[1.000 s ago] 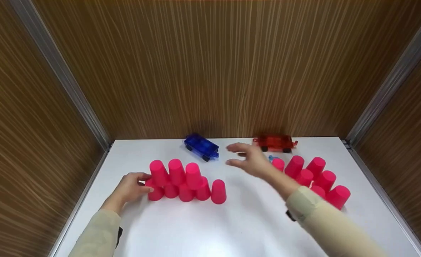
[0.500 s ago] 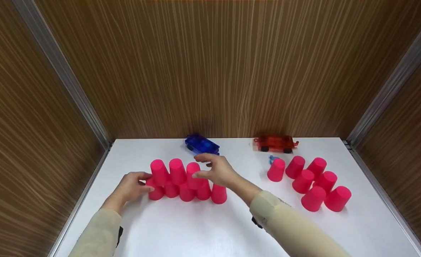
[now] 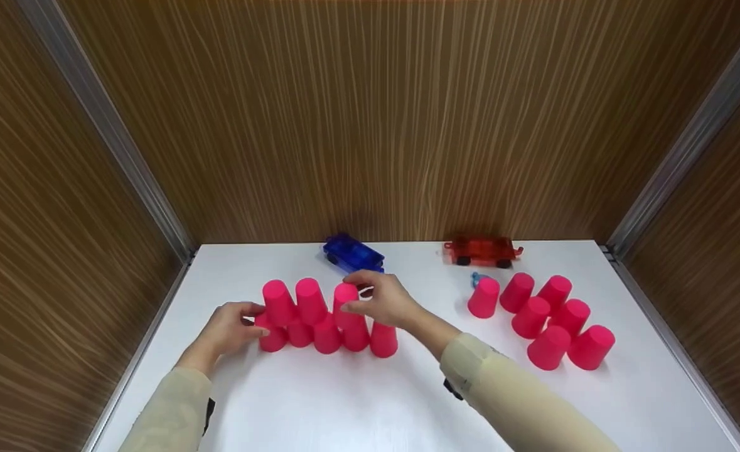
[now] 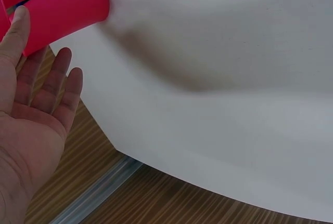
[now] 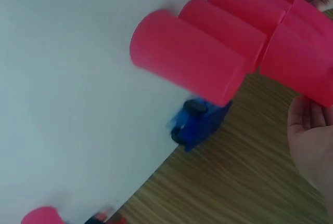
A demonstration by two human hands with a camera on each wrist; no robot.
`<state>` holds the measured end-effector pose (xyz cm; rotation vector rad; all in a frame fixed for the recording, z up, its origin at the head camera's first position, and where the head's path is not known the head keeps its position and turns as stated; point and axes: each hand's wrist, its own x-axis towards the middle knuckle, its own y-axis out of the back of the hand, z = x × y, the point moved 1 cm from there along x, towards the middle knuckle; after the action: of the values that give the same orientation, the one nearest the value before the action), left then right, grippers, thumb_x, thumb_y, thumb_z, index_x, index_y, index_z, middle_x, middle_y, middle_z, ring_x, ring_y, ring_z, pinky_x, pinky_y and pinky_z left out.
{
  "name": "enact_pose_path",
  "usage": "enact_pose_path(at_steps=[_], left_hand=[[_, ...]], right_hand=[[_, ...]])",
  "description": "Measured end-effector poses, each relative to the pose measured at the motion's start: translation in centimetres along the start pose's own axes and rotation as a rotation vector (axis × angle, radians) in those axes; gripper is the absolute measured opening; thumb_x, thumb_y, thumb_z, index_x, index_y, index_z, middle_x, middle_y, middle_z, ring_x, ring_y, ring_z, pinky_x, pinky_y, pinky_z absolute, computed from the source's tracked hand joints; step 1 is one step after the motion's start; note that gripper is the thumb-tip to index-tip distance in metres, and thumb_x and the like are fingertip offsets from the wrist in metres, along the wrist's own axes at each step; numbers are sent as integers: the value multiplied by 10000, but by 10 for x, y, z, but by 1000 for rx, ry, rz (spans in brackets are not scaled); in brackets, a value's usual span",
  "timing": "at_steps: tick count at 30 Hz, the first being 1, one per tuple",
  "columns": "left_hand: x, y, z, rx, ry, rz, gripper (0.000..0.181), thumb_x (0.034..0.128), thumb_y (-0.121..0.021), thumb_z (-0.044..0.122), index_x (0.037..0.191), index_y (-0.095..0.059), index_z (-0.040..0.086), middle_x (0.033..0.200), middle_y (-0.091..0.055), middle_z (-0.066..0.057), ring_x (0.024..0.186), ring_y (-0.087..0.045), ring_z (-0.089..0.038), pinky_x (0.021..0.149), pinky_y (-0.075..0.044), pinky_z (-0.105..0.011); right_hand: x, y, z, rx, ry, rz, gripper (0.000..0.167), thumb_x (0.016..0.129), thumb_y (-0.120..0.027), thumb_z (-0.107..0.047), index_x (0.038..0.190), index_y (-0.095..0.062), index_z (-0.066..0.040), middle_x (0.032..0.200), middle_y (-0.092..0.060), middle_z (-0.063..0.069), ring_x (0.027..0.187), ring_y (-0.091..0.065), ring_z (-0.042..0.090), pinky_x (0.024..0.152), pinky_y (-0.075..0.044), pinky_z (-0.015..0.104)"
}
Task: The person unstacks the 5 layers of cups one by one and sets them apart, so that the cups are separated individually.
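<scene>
Pink upside-down cups stand as a row of several, with three more on top. My left hand (image 3: 228,329) (image 4: 31,125) holds the bottom row's leftmost cup (image 3: 274,340) (image 4: 67,13), thumb on one side and fingers behind; its other fingers are extended. At the right end of the upper layer, my right hand (image 3: 390,302) (image 5: 312,146) grips a cup (image 3: 345,294) (image 5: 299,63) between thumb and fingers. That cup is parted by a gap from the middle upper cup (image 3: 311,301). The row's rightmost cup (image 3: 383,342) (image 5: 184,55) has nothing on it.
Several single pink cups (image 3: 548,347) stand on the right of the white table (image 3: 319,402). Behind are a blue toy wagon (image 3: 352,252) (image 5: 197,122), a red toy wagon (image 3: 484,251) and a small light-blue object (image 3: 476,279). Wood-patterned panels enclose the back and sides.
My right hand came left from beside the loose cups to the upper layer's right cup, which has since shifted slightly right. My left hand has stayed at its cup.
</scene>
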<state>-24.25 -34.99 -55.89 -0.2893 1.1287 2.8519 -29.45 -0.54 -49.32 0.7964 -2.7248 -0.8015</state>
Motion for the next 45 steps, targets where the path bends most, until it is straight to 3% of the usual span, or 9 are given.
enact_pose_path(at_steps=[5, 11, 19, 31, 36, 45], left_hand=[[-1, 1, -1, -4, 23, -11, 564, 891, -884, 186, 1397, -676, 49, 1330, -683, -154, 1176, -665, -350, 997, -583, -467], [-2, 3, -4, -6, 10, -12, 552, 901, -874, 174, 1394, -671, 30, 1328, -686, -162, 1164, -669, -348, 994, -586, -470], [-7, 8, -11, 2, -10, 5, 550, 897, -875, 165, 1388, -671, 21, 1296, -693, -163, 1139, -682, -350, 970, -598, -453], [-12, 11, -15, 13, 13, 8, 581, 884, -890, 178, 1403, -668, 42, 1304, -687, -151, 1149, -679, -338, 971, -596, -461], [-10, 12, -14, 10, 8, 9, 569, 882, -891, 173, 1394, -677, 44, 1310, -688, -150, 1139, -690, -335, 972, -597, -459], [-14, 11, -15, -5, -10, 11, 553, 893, -878, 159, 1386, -673, 18, 1327, -685, -175, 1141, -690, -355, 975, -596, -466]], right_hand=[[-15, 40, 5, 4, -7, 1, 535, 893, -887, -296, 1375, -686, -183, 1254, -688, -36, 1198, -648, 228, 987, -588, 380], [-42, 97, 17, -22, -2, 44, 565, 856, -918, -314, 1369, -698, -225, 1303, -674, -26, 1222, -636, 253, 969, -600, 418], [-78, 150, 49, -73, -80, 57, 670, 830, -933, -300, 1432, -658, -189, 1369, -614, 62, 1272, -584, 336, 904, -626, 442], [-109, 181, 89, -141, -248, 11, 686, 829, -932, -303, 1443, -650, -187, 1375, -617, 120, 1238, -606, 387, 859, -634, 409], [-117, 186, 106, -195, -280, 11, 704, 814, -942, -314, 1435, -648, -165, 1335, -646, 109, 1238, -605, 390, 859, -632, 417], [-118, 186, 127, -181, -353, 29, 734, 804, -947, -330, 1449, -633, -174, 1351, -629, 121, 1260, -585, 377, 876, -630, 434]])
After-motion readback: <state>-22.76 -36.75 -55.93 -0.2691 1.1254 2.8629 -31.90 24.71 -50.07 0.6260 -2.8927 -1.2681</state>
